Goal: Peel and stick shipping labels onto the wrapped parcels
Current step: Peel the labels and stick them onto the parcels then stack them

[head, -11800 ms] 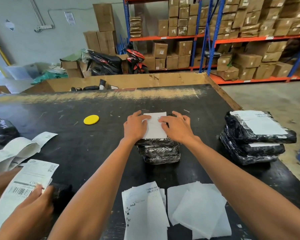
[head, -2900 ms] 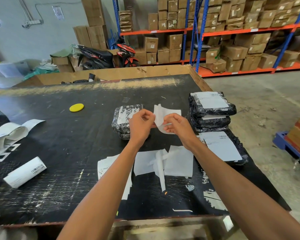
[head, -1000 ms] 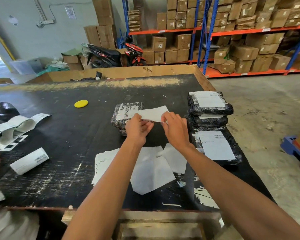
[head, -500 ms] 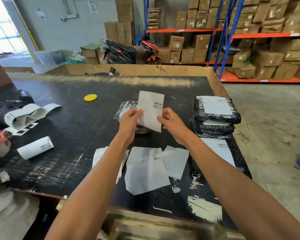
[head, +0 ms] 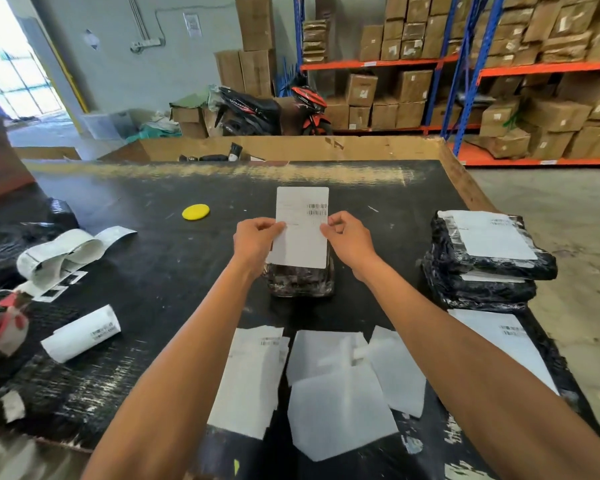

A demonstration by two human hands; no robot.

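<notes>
A white shipping label [head: 300, 233] with a barcode near its top right is held upright over a black wrapped parcel [head: 300, 282] in the middle of the table. My left hand [head: 255, 240] pinches the label's left edge and my right hand [head: 349, 237] pinches its right edge. Most of the parcel is hidden behind the label; only its near side shows. To the right stands a stack of labelled black parcels [head: 485, 258], with another labelled parcel [head: 499, 344] lying in front of it.
Peeled backing sheets [head: 340, 389] and a pile of labels [head: 250, 372] lie near the table's [head: 174, 265] front edge. A label roll [head: 84, 332], a loose label strip [head: 63, 251] and a yellow disc [head: 195, 212] lie at the left. Another person's sleeve shows at bottom left.
The label was peeled from its backing, turned upright, and now hangs squarely over the middle parcel. My head has shifted, so the parcel sits more centrally in view.
</notes>
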